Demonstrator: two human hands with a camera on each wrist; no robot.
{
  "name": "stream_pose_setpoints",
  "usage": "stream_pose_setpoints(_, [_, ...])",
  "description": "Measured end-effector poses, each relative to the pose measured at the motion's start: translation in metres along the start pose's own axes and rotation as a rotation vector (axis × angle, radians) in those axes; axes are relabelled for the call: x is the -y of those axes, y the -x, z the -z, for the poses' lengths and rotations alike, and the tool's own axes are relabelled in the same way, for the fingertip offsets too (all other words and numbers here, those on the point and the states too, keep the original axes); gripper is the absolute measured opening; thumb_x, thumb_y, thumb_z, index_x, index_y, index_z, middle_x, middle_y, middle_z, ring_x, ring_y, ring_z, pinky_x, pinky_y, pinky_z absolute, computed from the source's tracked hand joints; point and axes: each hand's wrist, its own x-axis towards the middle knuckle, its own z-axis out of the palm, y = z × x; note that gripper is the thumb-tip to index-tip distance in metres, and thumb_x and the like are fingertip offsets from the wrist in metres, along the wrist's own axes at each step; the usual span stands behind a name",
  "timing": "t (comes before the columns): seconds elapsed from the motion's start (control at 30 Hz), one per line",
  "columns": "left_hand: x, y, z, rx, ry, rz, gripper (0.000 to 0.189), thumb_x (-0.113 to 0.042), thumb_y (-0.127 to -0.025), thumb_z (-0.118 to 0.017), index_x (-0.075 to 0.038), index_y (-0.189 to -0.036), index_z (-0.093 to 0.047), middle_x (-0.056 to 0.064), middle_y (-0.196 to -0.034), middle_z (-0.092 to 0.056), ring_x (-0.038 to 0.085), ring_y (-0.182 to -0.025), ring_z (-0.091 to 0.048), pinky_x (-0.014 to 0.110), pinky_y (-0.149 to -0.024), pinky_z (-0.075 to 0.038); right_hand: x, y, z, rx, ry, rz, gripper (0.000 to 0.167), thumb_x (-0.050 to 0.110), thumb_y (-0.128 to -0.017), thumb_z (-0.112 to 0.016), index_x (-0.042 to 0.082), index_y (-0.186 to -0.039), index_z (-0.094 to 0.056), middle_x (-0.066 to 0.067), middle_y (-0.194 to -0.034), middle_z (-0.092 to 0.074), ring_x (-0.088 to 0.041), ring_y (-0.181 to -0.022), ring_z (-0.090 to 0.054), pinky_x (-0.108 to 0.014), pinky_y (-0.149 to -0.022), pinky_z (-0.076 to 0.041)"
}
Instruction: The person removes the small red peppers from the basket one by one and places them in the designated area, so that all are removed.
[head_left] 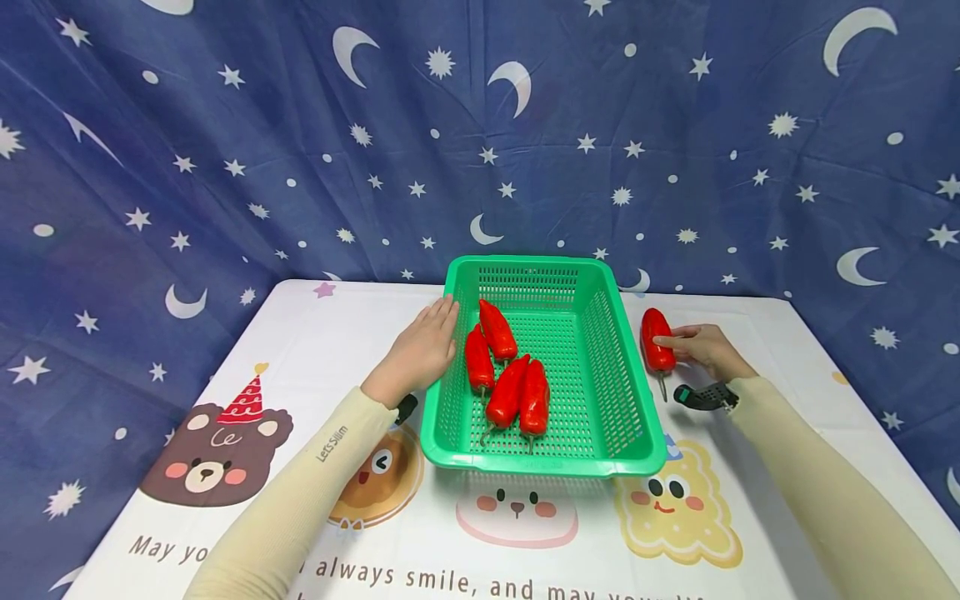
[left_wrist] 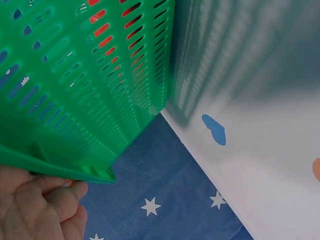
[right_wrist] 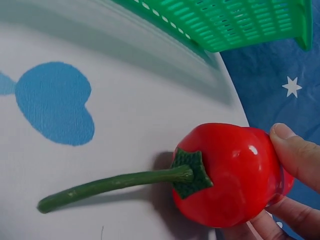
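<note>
A green plastic basket [head_left: 636, 392] with slotted walls stands on the table. Several long red peppers [head_left: 494, 331] with green stems lie in its left half. My left hand [head_left: 422, 346] rests on the basket's left rim; in the left wrist view its fingers [left_wrist: 60, 200] meet the rim edge, and I cannot see the whole thumb. To the right of the basket, my right hand [head_left: 703, 346] pinches another red pepper [head_left: 656, 333] between thumb and fingers. In the right wrist view this pepper [right_wrist: 225, 175] shows its stem towards the camera. Whether it touches the table is unclear.
A white tablecloth [head_left: 585, 575] with printed cartoon figures and lettering covers the table. Behind the table's far edge hangs a dark blue curtain [head_left: 525, 142] with white moons and stars. Each forearm wears a light sleeve, with a black strap [head_left: 705, 397] by the right wrist.
</note>
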Motion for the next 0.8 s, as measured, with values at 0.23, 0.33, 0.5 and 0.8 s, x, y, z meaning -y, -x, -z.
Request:
stream_pose_setpoints(0.23, [0.0004, 0.0011, -0.0007, -0.005, 0.009, 0.006, 0.057, -0.017, -0.097, -0.033, 0.005, -0.147, -0.02, 0.02, -0.156, -0.016, 0.032, -0.146, -0.015, 0.042, -0.12, -0.015, -0.0018, -0.0024, -0.0002, 0.011, 0.011, -0.02, 0.074, 0.036, -0.09, -0.059, -0.013, -0.138, -0.033, -0.03, -0.137, -0.039, -0.004, -0.076, -0.057, -0.023, -0.085, -0.054])
stream_pose_setpoints(0.33, [0.0001, 0.002, -0.0005, -0.007, 0.012, 0.017, 0.057, -0.018, -0.097, -0.033, 0.005, -0.148, -0.019, 0.019, -0.156, -0.016, 0.032, -0.146, -0.016, 0.042, -0.12, -0.015, -0.0016, -0.0038, -0.0007, 0.013, 0.019, -0.013, 0.073, 0.036, -0.09, -0.06, -0.014, -0.138, -0.034, -0.03, -0.136, -0.04, -0.008, -0.08, -0.057, -0.022, -0.083, -0.054])
stream_pose_setpoints(0.5, [-0.0019, 0.0039, 0.0013, -0.011, 0.022, 0.033, 0.057, -0.017, -0.097, -0.033, 0.005, -0.148, -0.018, 0.02, -0.156, -0.016, 0.031, -0.146, -0.016, 0.042, -0.12, -0.015, -0.0003, -0.0043, -0.0029, 0.002, 0.037, -0.014, 0.071, 0.036, -0.09, -0.06, -0.013, -0.136, -0.036, -0.028, -0.132, -0.043, -0.014, -0.086, -0.054, -0.018, -0.077, -0.053])
stream_pose_setpoints(0.8, [-0.003, 0.0048, 0.0015, -0.013, 0.024, 0.052, 0.058, -0.018, -0.097, -0.031, 0.007, -0.147, -0.017, 0.021, -0.156, -0.016, 0.031, -0.146, -0.016, 0.041, -0.12, -0.015, 0.0018, -0.0047, -0.005, -0.005, 0.082, -0.024, 0.071, 0.036, -0.091, -0.058, -0.014, -0.136, -0.036, -0.028, -0.133, -0.042, -0.018, -0.091, -0.053, -0.017, -0.075, -0.05])
